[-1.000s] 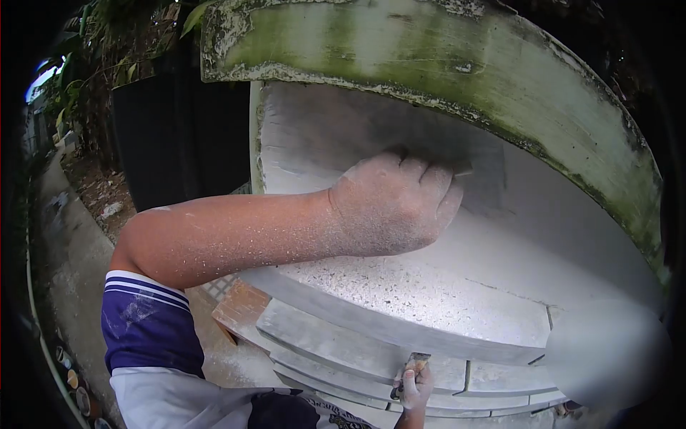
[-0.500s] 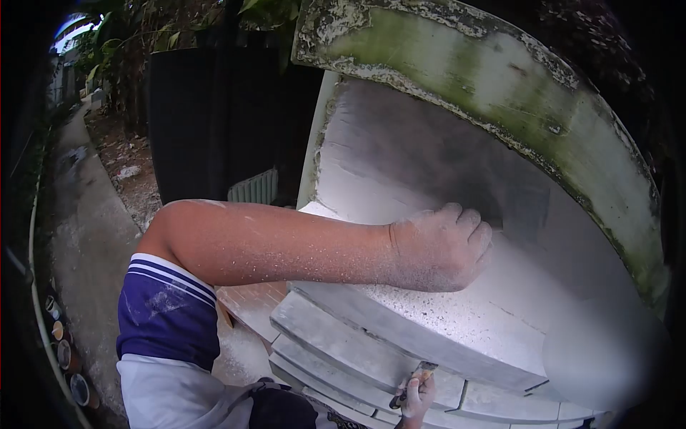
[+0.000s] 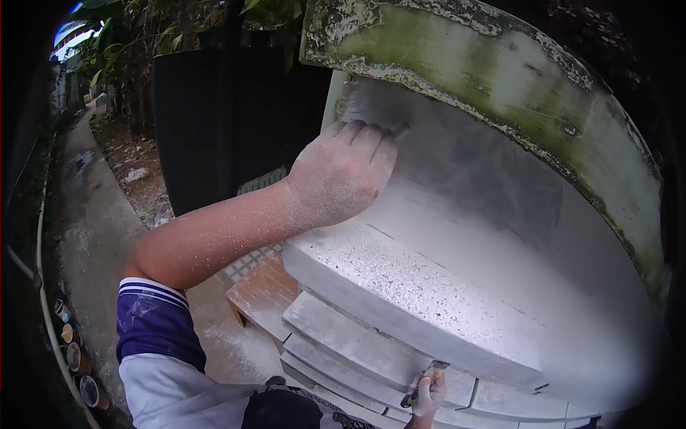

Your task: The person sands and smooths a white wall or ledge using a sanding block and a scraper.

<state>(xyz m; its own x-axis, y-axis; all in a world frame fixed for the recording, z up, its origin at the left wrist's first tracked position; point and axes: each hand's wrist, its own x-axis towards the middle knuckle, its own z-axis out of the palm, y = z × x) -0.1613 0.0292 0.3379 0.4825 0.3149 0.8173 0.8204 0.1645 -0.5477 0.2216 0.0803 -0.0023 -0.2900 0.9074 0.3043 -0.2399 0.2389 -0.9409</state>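
My left hand, coated in pale dust, is closed with its back towards me near the upper left of a dusty grey recess. A small pale edge shows past its knuckles, but what the fingers hold is hidden. Under the arm lies a thick pale ledge strewn with grit. Low in the view, my right hand is wrapped round a scraper with a dark handle and a short flat blade. It is beside the stepped grey slabs below the ledge.
A curved, moss-stained concrete band overhangs the recess. A dark panel stands to the left, with a dusty brown board lower down. Several pots line the path. Whitish haze blurs the lower right.
My left hand has moved up and left, from above the ledge to the recess's upper left. My right hand still grips the scraper. The view has shifted slightly.
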